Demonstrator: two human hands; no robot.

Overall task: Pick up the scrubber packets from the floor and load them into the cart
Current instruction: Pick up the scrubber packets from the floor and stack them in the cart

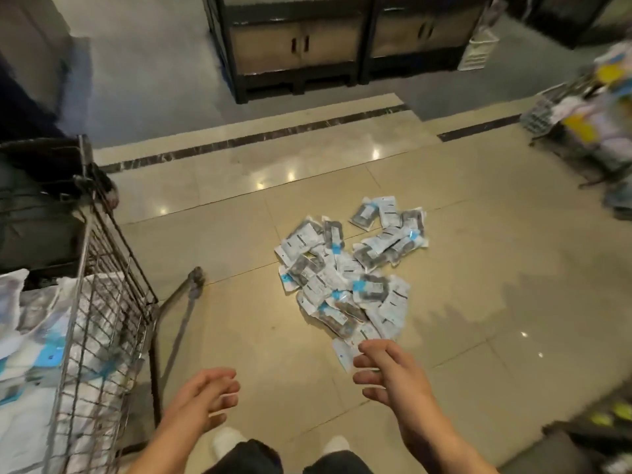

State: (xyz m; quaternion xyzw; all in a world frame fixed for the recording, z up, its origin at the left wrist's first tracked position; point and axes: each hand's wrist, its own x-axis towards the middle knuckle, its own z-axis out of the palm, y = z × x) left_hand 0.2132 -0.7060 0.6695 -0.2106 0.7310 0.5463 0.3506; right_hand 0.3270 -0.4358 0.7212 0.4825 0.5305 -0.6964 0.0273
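A heap of several scrubber packets, white and blue with dark pads inside, lies on the beige tiled floor in front of me. The wire cart stands at the left with several packets inside. My right hand reaches out with relaxed fingers just over the near edge of the heap, holding nothing. My left hand hangs empty with loose fingers between the cart and the heap.
Dark shelving units with cabinet doors stand at the back. A rack of colourful goods stands at the right. A dark bag sits in the cart's upper seat. My shoes are below.
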